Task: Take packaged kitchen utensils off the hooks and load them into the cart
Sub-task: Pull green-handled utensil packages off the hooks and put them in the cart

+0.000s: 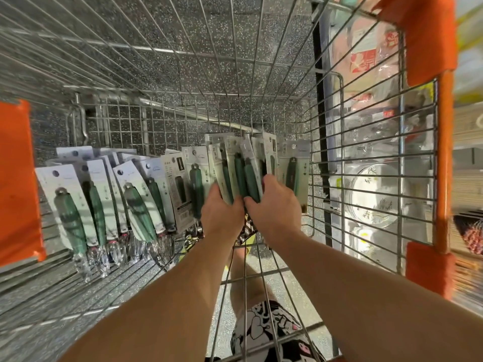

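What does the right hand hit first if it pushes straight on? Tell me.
Probably the lone green-handled utensil pack leaning at the cart's wire wall, just beyond the bundle of packs that the right hand grips; depth is unclear.

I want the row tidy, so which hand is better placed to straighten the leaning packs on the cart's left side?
Left, probably. The left hand sits nearer the leaning packs; the right hand would have to cross over it.

I am viewing a cart (366, 142) of bright, glossy metal wire with matt orange plastic corner guards (428, 35). The utensil packages (109, 194) are showing matt white card under glossy clear plastic, with smooth dark green handles. The floor (156, 27) is looking speckled and stony.
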Available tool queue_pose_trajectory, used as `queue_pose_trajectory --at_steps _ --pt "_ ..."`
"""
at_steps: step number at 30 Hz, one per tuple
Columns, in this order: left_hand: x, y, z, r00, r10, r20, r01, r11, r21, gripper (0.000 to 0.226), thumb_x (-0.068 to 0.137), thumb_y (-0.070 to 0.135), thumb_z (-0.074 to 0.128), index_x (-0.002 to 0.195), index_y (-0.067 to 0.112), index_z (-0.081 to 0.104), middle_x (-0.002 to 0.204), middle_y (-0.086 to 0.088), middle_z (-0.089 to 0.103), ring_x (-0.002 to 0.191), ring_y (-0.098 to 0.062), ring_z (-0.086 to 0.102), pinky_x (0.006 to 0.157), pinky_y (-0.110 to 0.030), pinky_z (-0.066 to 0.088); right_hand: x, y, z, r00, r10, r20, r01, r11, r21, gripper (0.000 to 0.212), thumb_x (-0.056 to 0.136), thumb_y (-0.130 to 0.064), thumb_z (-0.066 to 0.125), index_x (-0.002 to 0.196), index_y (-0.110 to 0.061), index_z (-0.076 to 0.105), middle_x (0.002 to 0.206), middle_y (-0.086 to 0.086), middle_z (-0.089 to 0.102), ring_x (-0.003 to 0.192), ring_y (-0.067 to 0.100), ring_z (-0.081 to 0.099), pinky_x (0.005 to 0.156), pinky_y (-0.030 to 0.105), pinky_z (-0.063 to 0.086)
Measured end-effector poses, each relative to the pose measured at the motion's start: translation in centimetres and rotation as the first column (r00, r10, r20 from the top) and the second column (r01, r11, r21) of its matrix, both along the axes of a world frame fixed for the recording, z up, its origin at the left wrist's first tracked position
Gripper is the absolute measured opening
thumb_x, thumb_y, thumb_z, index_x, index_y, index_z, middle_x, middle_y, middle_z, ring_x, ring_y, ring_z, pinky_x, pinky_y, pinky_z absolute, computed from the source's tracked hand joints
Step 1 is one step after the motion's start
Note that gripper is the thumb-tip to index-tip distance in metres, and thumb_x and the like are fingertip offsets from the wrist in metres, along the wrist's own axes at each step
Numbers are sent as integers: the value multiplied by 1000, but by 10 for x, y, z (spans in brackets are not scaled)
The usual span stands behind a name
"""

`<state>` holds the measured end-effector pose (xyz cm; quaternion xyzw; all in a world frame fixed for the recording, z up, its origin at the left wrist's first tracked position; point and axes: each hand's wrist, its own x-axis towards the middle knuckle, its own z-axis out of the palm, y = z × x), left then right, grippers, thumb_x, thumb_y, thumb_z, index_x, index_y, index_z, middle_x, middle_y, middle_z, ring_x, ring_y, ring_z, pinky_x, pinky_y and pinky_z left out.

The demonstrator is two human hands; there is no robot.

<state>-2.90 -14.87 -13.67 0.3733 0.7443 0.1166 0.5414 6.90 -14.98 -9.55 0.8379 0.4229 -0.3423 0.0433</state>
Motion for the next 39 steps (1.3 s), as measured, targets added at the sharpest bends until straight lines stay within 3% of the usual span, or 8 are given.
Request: queue_pose_trajectory --at_steps 6,12,23,26,28,30,35,39 --pt "-3 -1 3 999 12 43 -12 1000 -10 15 100 26 66 115 29 63 90 13 68 75 0 60 52 -13 37 1 0 4 992 123 -29 -122 992 24 21 96 -38 62 100 -22 50 94 -4 59 83 20 60 75 39 56" --pt "-3 1 4 998 19 60 -19 1000 -10 17 100 28 68 115 32 63 90 15 68 77 1 60 56 -18 37 -2 3 5 993 117 4 -117 993 -18 19 98 -41 58 95 -24 50 95 -5 53 83 20 56 73 36 49" --pt "-2 0 5 996 15 89 -16 1000 7 19 98 30 73 112 33 60 88 18 65 77 5 58 58 -17 38 -6 5 4 996 -75 45 76 997 -14 13 101 -33 57 101 -20 58 86 -9 50 80 16 51 70 32 39" --pt "-2 0 5 997 15 80 -16 1000 7 18 98 26 71 112 30 61 88 15 66 77 1 59 59 -20 38 -7 6 4 990 -127 52 129 991 -26 17 101 -32 58 112 -19 59 100 -7 57 88 15 54 74 32 43" --pt "-2 0 5 997 0 76 -1 1000 5 18 98 23 69 111 31 59 90 13 66 77 1 59 57 -19 37 -5 2 1 991 -101 91 101 995 8 23 100 -29 60 120 -19 58 130 -2 58 110 20 57 90 39 50" --pt "-3 -1 4 996 -7 85 7 1000 7 19 99 21 68 111 31 56 92 13 66 79 -2 62 58 -19 40 2 -3 -3 987 -18 161 12 999 39 24 99 -25 60 122 -20 60 147 1 47 129 22 48 106 44 45" --pt "-3 0 2 997 -15 76 14 1000 4 22 100 19 68 115 29 55 93 14 64 79 -1 62 55 -13 40 15 -6 -5 958 167 235 -182 982 46 19 98 -25 63 115 -14 64 136 6 44 125 23 42 109 40 43" --pt "-3 -1 2 997 -28 73 29 1000 -3 24 101 19 68 112 31 51 92 15 61 78 2 60 52 -10 40 6 -6 -7 998 -19 60 18 999 33 21 96 -16 62 116 -10 64 136 6 47 123 24 47 105 42 49"
